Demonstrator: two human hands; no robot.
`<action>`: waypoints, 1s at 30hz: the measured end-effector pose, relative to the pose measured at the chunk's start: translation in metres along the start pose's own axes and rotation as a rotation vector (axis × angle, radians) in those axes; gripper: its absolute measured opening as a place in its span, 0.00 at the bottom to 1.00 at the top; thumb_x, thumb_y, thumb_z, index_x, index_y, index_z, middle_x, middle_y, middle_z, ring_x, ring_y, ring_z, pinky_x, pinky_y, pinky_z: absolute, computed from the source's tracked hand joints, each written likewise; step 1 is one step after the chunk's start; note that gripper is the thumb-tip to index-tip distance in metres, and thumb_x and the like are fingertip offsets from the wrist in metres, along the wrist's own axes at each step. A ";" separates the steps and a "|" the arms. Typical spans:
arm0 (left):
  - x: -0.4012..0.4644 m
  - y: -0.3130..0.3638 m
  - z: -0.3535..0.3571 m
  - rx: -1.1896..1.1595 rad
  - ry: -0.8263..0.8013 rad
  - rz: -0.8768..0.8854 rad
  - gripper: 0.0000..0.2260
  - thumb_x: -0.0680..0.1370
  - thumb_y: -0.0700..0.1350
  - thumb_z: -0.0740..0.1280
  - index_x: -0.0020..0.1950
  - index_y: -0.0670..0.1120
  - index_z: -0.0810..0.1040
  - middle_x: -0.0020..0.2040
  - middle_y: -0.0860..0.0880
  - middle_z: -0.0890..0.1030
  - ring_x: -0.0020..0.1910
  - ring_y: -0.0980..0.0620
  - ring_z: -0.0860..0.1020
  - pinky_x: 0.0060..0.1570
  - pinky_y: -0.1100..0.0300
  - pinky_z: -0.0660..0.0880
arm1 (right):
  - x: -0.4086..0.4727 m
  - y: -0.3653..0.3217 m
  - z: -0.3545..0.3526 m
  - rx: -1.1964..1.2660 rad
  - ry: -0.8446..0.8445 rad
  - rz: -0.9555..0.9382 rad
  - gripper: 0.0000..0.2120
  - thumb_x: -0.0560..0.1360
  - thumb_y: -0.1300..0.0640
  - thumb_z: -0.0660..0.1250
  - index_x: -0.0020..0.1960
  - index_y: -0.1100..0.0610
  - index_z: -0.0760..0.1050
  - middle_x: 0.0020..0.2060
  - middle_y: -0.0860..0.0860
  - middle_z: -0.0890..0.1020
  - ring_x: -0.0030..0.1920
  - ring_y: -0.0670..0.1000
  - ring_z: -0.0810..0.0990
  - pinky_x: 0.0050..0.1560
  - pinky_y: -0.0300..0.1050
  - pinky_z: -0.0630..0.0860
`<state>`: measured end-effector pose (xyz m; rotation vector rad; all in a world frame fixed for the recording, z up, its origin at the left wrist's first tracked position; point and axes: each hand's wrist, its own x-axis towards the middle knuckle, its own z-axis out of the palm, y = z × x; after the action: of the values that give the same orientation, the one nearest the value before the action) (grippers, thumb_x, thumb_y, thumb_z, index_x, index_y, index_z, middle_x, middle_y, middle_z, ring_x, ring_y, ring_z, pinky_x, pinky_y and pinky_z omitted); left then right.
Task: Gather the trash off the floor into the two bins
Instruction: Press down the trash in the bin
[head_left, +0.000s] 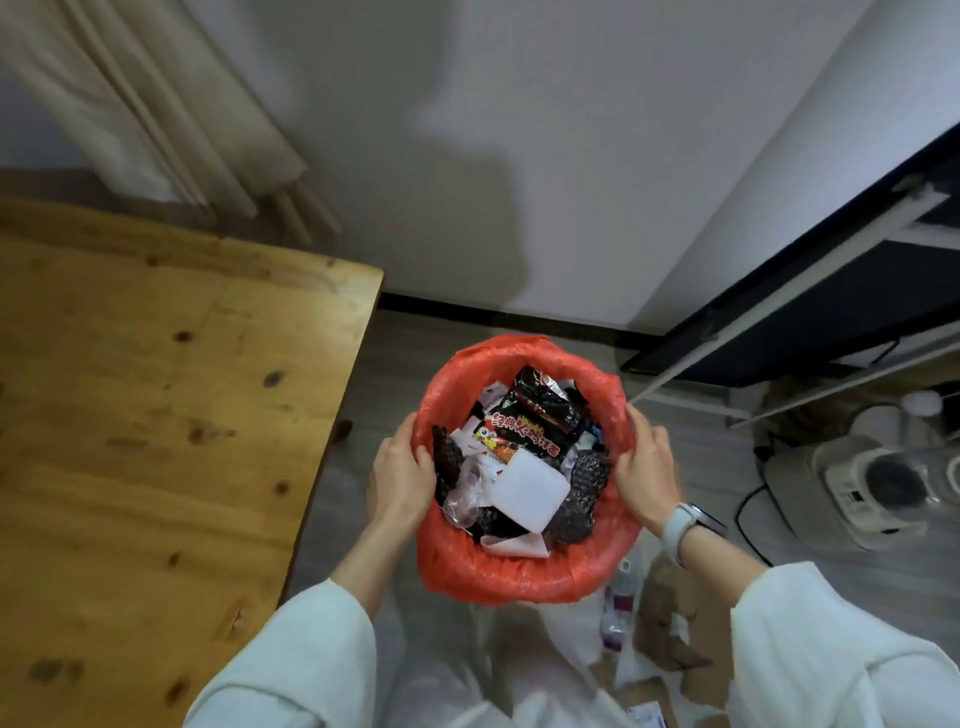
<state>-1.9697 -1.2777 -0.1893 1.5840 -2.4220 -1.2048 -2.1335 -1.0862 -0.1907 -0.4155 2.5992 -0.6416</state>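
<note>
A bin lined with a red plastic bag (524, 574) is held up in front of me, above the grey floor. It is full of trash: a black snack wrapper (535, 415), a white paper piece (527, 491), dark bubble wrap and crumpled plastic. My left hand (400, 480) grips the bin's left rim, thumb inside. My right hand (647, 470), with a pale watch on the wrist, grips the right rim. Loose trash (665, 618) of brown cardboard scraps, paper and small wrappers lies on the floor below my right arm. Only one bin is in view.
A wooden table (156, 415) fills the left side, its corner close to the bin. A dark shelf unit with white rails (810, 306) stands at the right. A white appliance (878, 483) with a black cable sits on the floor at the right. Curtains hang at the back left.
</note>
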 end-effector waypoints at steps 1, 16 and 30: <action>0.022 0.007 0.005 -0.001 -0.017 -0.007 0.20 0.79 0.42 0.56 0.72 0.50 0.64 0.59 0.41 0.74 0.58 0.40 0.74 0.58 0.50 0.71 | 0.019 -0.005 0.002 0.009 0.000 0.007 0.31 0.73 0.68 0.54 0.72 0.49 0.58 0.54 0.60 0.70 0.47 0.62 0.75 0.50 0.54 0.73; 0.342 -0.029 0.169 0.034 -0.098 -0.140 0.24 0.76 0.40 0.59 0.73 0.46 0.60 0.67 0.37 0.68 0.69 0.38 0.63 0.65 0.48 0.64 | 0.297 0.009 0.187 0.089 0.023 0.159 0.29 0.73 0.69 0.56 0.72 0.56 0.60 0.57 0.68 0.72 0.59 0.65 0.70 0.57 0.52 0.69; 0.529 -0.059 0.293 0.173 -0.364 0.191 0.32 0.67 0.49 0.61 0.72 0.48 0.60 0.68 0.40 0.67 0.67 0.38 0.65 0.66 0.41 0.65 | 0.380 0.051 0.310 0.429 0.038 0.637 0.32 0.73 0.68 0.56 0.75 0.55 0.54 0.59 0.67 0.71 0.52 0.67 0.75 0.56 0.54 0.73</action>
<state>-2.2980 -1.5303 -0.6341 1.2149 -2.8919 -1.3843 -2.3246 -1.3019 -0.5902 0.5393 2.3288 -0.9276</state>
